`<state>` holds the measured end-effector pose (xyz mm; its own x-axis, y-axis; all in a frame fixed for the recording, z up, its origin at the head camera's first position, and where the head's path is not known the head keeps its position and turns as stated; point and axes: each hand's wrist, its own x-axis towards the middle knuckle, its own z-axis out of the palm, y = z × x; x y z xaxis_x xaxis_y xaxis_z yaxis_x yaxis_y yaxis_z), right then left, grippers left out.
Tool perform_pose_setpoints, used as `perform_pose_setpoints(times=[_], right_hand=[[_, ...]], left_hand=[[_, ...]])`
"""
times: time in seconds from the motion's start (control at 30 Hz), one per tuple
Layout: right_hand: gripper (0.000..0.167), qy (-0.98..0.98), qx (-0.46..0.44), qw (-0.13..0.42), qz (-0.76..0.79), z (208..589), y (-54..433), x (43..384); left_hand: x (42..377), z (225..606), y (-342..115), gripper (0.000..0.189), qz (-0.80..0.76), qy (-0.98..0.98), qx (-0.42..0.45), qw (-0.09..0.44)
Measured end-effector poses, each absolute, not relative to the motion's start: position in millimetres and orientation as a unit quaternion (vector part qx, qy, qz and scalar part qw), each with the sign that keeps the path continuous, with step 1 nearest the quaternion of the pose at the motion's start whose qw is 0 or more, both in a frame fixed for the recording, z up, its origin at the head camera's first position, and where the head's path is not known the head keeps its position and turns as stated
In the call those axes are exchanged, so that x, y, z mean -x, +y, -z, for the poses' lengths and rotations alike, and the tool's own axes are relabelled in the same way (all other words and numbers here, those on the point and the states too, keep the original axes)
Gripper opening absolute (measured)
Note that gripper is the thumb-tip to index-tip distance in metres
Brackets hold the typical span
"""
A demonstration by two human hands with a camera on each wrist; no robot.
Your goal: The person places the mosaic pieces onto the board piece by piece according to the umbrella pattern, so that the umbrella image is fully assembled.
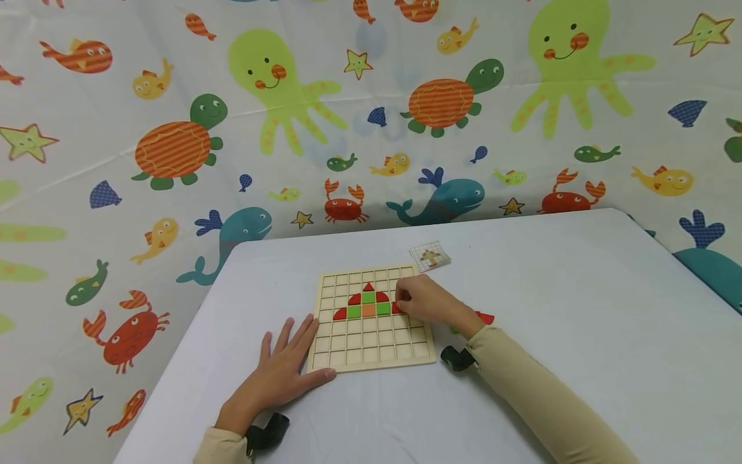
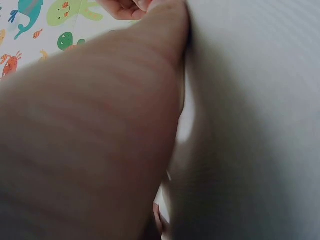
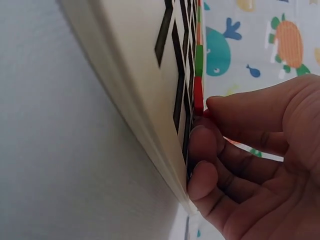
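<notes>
Beige sleeve (image 1: 539, 393) nearest, the right hand (image 1: 430, 300) pinches a red piece (image 1: 396, 308) right of the gridded board's (image 1: 355, 357) centre, seemingly for precise alignment; the left hand (image 1: 283, 370), fingers spread, touches its left edge, presumably steadying it.

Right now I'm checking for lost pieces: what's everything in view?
Table: one, white, centre
Cloth: one, white with sea-animal prints, behind table
Board: one, pale grid, on table
Card: one, patterned white, beyond board's right corner
Green tiles: three, green, on board
Orange tile: one, orange, on board
Red tiles: four, red, on board
Pinched tile: one, red, at board's right side
Loose pieces: count unclear, red, green, right of board
Sleeves: two, beige, foreground
Wrist devices: two, black, at sleeve ends
Left hand: one, bare, against board's left edge
Right hand: one, bare, holding pinched tile
</notes>
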<state>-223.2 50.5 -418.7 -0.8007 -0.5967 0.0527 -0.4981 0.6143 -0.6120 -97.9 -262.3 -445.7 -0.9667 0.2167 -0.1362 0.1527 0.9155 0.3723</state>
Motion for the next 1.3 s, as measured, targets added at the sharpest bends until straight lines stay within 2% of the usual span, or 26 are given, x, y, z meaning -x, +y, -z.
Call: perform_pose_setpoints(times=[0.23, 0.43, 0.83, 1.13, 1.3], right_hand=[[0.009, 0.886, 0.318, 0.063, 0.332, 413.1, 48.7, 218.3], [0.005, 0.862, 0.354, 0.07, 0.356, 410.1, 44.1, 214.7], [0.014, 0.848, 0.389, 0.072, 0.352, 413.5, 42.3, 210.7], [0.012, 0.867, 0.348, 0.072, 0.35, 406.3, 46.9, 211.3], [0.012, 0.885, 0.339, 0.046, 0.317, 408.2, 50.7, 215.3]], left_hand=[[97.9, 447.0, -262.4, 0.111, -0.182, 0.975, -0.096, 0.083], [96.4, 443.5, -261.7, 0.111, -0.181, 0.975, -0.097, 0.084], [95.0, 444.1, -261.2, 0.111, -0.183, 0.975, -0.097, 0.084], [97.0, 446.4, -262.6, 0.111, -0.188, 0.974, -0.097, 0.081], [97.7, 446.3, -263.3, 0.111, -0.186, 0.974, -0.101, 0.08]])
